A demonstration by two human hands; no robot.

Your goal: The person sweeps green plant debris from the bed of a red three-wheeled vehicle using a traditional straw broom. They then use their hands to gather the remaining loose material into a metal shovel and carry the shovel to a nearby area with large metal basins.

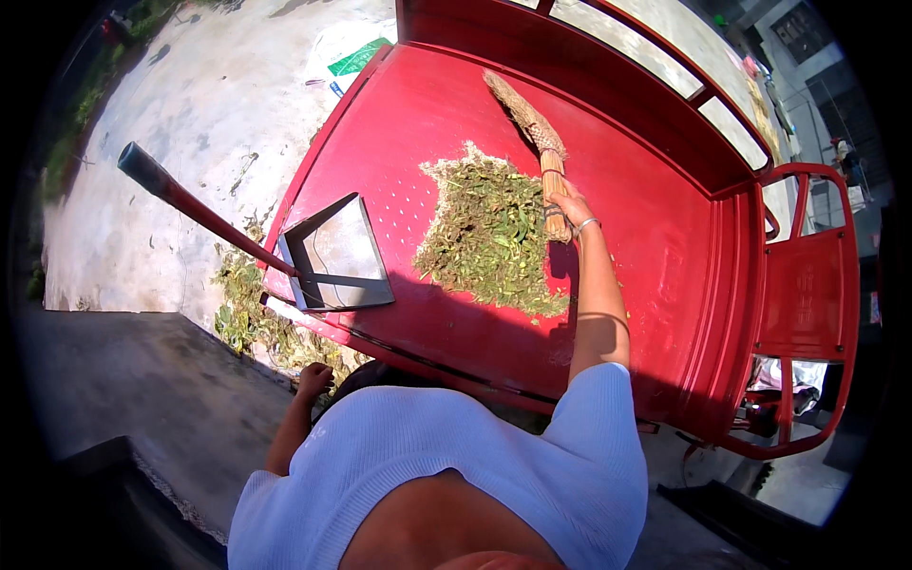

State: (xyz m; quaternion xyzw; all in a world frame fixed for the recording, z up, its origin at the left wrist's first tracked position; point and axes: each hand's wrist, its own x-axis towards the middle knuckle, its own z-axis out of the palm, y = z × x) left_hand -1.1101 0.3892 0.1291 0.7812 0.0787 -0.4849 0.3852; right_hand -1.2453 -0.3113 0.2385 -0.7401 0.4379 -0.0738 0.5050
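My right hand [572, 205] is wrapped round the bound handle of a straw hand broom [534, 123]. The broom lies across the red cargo bed [655, 275], its brush end pointing away from me. Beside it on the left spreads a pile of chopped green and brown leaves [480, 233], close to the broom's handle. My left hand [315, 380] hangs low by my side, outside the bed's near edge, fingers curled with nothing visible in them. A metal dustpan [347, 252] rests on the left part of the bed; its long red handle [223, 228] sticks out past the edge.
A tall red rail frame [655, 47] borders the far side, and a red end frame [803, 304] stands at the right. Leaf scraps [242, 299] lie on the concrete ground [190, 104] below the left edge. Near the far left corner is a white and green sack [356, 59].
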